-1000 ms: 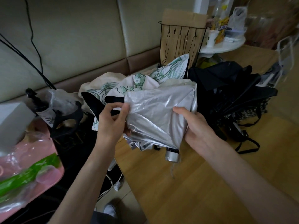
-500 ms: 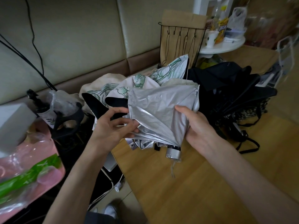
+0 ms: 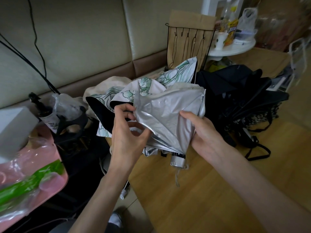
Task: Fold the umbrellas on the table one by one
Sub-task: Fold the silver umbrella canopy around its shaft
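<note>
Holding the silver umbrella [image 3: 168,115] up between both hands, just above the table [image 3: 202,190], the person works on its loose cloth. The left hand [image 3: 127,132] has curled fingers that pinch a flap on its side. The right hand [image 3: 205,133] wraps round the bunched cloth on the other side. The shiny cloth looks slippery, so the flap could slide out and the folds could bunch up. Just behind the hands lies a flower umbrella [image 3: 178,73], and past the right hand a black umbrella [image 3: 244,95]; their cloth could snag.
</note>
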A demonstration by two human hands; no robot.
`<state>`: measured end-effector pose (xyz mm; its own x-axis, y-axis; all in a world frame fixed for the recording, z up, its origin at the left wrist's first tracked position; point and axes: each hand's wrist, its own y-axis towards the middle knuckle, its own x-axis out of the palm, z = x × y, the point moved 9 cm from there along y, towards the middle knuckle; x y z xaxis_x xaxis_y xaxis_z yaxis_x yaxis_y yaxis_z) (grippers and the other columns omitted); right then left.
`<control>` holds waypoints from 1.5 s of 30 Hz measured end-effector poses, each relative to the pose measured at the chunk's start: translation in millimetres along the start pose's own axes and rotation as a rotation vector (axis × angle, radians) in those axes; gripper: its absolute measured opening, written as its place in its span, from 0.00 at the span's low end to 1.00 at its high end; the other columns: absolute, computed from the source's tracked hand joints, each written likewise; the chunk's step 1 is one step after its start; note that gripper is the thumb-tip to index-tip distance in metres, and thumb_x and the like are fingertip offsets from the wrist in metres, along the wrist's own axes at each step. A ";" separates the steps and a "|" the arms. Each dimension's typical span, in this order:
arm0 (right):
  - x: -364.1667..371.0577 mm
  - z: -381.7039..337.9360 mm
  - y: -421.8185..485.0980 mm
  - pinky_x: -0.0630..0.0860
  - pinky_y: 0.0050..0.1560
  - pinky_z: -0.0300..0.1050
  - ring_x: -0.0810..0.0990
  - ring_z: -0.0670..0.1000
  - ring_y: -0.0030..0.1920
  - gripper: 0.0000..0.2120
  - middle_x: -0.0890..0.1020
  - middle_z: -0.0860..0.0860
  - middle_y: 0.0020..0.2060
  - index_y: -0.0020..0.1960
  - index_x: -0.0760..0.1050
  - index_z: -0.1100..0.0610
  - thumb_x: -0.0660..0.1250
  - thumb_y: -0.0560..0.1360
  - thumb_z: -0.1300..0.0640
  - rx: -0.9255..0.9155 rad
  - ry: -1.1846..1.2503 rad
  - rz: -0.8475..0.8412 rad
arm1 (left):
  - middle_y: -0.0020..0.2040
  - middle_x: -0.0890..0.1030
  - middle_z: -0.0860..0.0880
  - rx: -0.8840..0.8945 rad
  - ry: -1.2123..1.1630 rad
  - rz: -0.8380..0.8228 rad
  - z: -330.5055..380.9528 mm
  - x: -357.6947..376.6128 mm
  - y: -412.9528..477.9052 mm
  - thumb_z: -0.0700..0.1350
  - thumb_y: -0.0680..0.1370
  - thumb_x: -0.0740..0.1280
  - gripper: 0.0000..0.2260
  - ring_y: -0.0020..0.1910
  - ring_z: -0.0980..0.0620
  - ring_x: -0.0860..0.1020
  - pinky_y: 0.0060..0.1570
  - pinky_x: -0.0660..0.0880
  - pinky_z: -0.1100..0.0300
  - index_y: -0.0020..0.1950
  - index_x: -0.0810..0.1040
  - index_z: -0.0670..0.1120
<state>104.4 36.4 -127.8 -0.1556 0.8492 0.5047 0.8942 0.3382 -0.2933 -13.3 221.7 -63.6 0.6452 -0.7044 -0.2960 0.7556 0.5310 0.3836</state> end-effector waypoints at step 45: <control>1.3 -0.3 -3.5 0.83 0.61 0.53 0.87 0.57 0.56 0.13 0.89 0.57 0.53 0.60 0.83 0.60 0.76 0.77 0.62 -0.018 0.014 0.042 | 0.40 0.80 0.56 0.052 0.133 0.146 7.9 -6.1 -22.0 0.41 0.79 0.72 0.13 0.33 0.54 0.82 0.32 0.76 0.54 0.60 0.74 0.49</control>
<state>101.2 36.2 -125.9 -0.1124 0.8566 0.5036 0.9074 0.2950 -0.2993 -34.8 210.6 -63.3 0.7595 -0.5514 -0.3452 0.6481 0.5953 0.4749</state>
